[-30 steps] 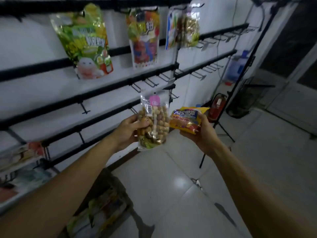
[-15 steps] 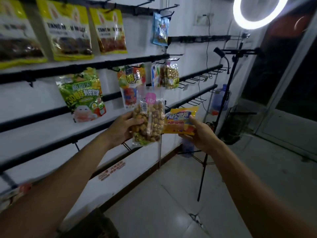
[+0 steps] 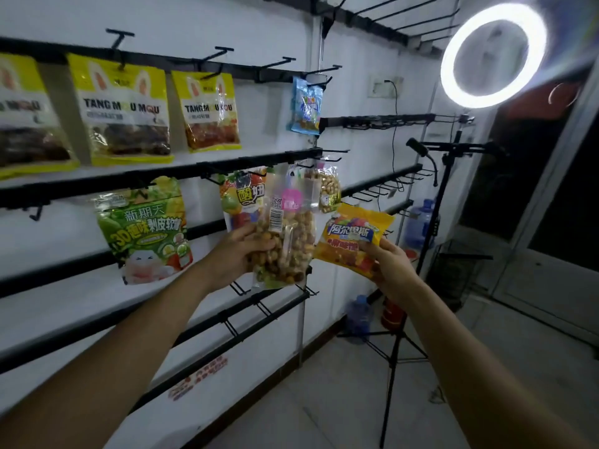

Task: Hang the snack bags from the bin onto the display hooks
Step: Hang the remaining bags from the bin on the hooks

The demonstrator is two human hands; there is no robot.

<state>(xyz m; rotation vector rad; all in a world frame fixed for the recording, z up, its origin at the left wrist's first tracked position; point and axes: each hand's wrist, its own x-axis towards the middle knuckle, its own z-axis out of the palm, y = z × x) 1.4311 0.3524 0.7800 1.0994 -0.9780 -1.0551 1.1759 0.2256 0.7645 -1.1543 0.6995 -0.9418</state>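
Head view: left hand [image 3: 236, 254] grips one nut bag [image 3: 288, 244]; right hand [image 3: 392, 267] pinches one yellow candy bag [image 3: 351, 238]. Hung bags [image 3: 126, 108]: seven.

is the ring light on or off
On: the ring light glows bright white all the way round its ring.

Free low + far rt; packed at mid rail.
Open from front at bare hooks [image 3: 241, 288] on lower rail [image 3: 64, 267], just under nut bag [image 3: 285, 241]. Blocked along mid rail [image 3: 81, 186] by green bag [image 3: 142, 228], fruit-print bag [image 3: 241, 202], peanut bag [image 3: 329, 189]. Free at rt-panel hooks [image 3: 382, 189], w/ orange bag [image 3: 353, 241] + light stand [image 3: 393, 358] near in front.
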